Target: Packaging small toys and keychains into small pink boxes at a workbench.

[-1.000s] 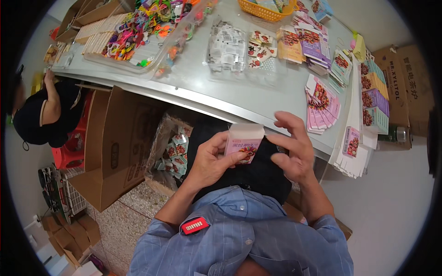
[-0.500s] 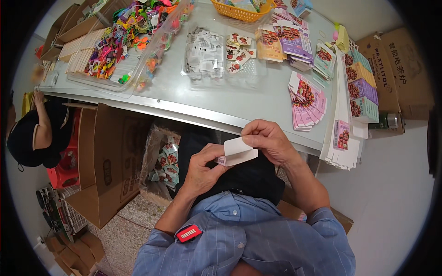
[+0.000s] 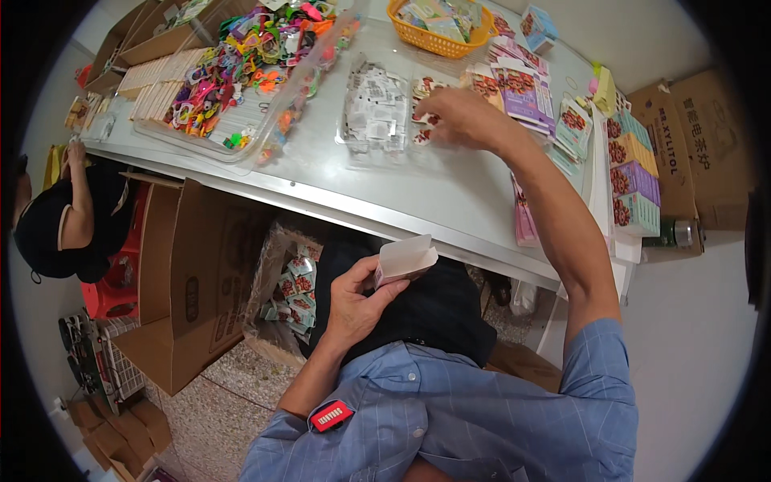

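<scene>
My left hand (image 3: 353,305) is closed around a small carton (image 3: 406,265), white inside, with its top flap standing up; it is held over my lap. My right hand (image 3: 464,119) reaches across the table, just above or touching small printed cards (image 3: 424,135) in a clear plastic tray. Its fingers point down and are blurred, so whether they grip a card is hidden. Next to the cards lies a heap of small white packets (image 3: 374,108). Flat pink cartons (image 3: 524,215) are partly covered by my right forearm.
Colourful plastic trinkets (image 3: 233,88) fill a large clear bin at left. A yellow basket (image 3: 446,40) stands at the back. Purple cartons (image 3: 526,96) and stacked boxes (image 3: 634,181) are at right. Below are a box of packets (image 3: 291,293) and a cardboard box (image 3: 201,281). A person (image 3: 68,201) works far left.
My right hand has left the carton's flap and moved forward to the tray of cards. My left hand still holds the carton, now slightly lower in view.
</scene>
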Motion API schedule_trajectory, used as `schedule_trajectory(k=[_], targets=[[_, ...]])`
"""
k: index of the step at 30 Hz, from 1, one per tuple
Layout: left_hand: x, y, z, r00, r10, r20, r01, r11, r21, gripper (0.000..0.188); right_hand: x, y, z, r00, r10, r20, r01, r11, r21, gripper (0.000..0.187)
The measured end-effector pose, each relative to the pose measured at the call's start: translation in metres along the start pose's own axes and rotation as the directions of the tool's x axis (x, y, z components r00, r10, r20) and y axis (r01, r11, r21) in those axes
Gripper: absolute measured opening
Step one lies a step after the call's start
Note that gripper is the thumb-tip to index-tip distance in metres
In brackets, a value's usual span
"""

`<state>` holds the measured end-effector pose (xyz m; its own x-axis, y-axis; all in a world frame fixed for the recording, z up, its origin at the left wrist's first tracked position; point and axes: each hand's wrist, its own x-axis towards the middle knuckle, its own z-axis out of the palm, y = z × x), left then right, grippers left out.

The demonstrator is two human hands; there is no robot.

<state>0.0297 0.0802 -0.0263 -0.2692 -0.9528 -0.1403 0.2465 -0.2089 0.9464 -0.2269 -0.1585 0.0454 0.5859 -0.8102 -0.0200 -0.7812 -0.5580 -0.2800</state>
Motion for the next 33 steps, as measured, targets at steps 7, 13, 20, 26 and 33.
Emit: schedule_trajectory(k=[7, 13, 20, 26, 33], targets=[[-0.003, 0.0, -0.009, 0.998, -0.022, -0.067, 0.019, 0.999, -0.049, 0.039, 0.013, -0.001, -0.002, 0.969, 0.15, 0.195, -0.16, 0.987, 0.032, 0.022], [0.019, 0.012, -0.009, 0.998, -0.009, -0.062, 0.005, 0.997, -0.072, 0.039, 0.012, 0.01, -0.016, 0.984, 0.065, 0.163, -0.077, 0.995, 0.067, 0.026], [0.035, 0.026, -0.008, 0.996, -0.036, -0.082, 0.03, 0.997, -0.071, 0.039, 0.081, 0.104, -0.076, 0.807, 0.401, -0.433, -0.392, 0.913, 0.115, 0.054], [0.045, 0.035, -0.005, 0.995, -0.003, -0.102, 0.011, 0.997, 0.076, 0.038, 0.136, 0.151, -0.055, 0.871, 0.472, -0.14, -0.488, 0.864, -0.125, 0.07], [0.062, 0.034, -0.011, 0.991, -0.073, -0.112, 0.075, 0.997, 0.02, 0.038, 0.125, 0.146, -0.062, 0.817, 0.537, -0.212, -0.52, 0.844, 0.133, 0.058]])
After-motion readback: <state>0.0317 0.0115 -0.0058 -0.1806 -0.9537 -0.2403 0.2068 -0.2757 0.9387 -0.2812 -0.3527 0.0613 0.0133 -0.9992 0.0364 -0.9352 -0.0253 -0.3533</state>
